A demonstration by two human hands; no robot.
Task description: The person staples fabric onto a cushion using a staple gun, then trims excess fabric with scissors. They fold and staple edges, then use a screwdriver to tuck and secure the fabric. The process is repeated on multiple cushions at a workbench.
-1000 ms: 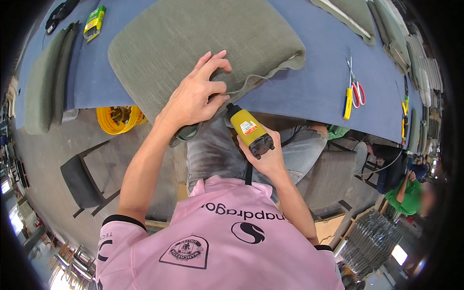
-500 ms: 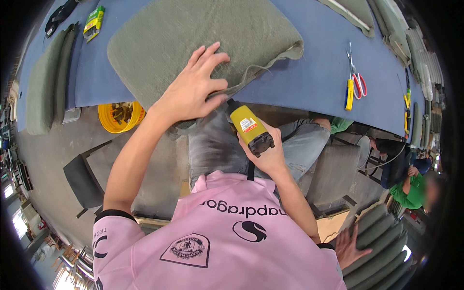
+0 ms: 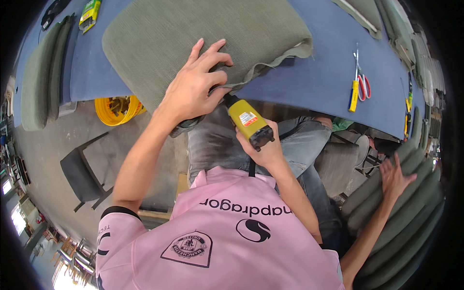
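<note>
A large seat cushion (image 3: 203,34) in grey-green fabric lies on the blue table, its near edge raw and loose. My left hand (image 3: 195,87) presses on this near edge, thumb and index finger closing on the fabric while the other fingers lie bent on top. In my right hand (image 3: 266,147) is a yellow and black staple gun (image 3: 246,118), gripped below the table's edge. Its black nose meets the cushion's edge beside my left thumb; the exact contact is hidden. The underside of the cushion cannot be seen.
On the blue table (image 3: 309,87) lie a yellow-handled screwdriver (image 3: 354,92), red-handled scissors (image 3: 364,87) and a green-yellow box (image 3: 89,17). Cushions (image 3: 38,82) stand at left. A yellow bucket (image 3: 110,113) holds scraps. At right another person's hand (image 3: 396,179) reaches over stacked cushions (image 3: 406,217).
The cushion shifts slightly within the view, and my left hand stays on its edge. The staple gun's nose has come nearer my left thumb. The other person's hand has moved up over the stacked cushions.
</note>
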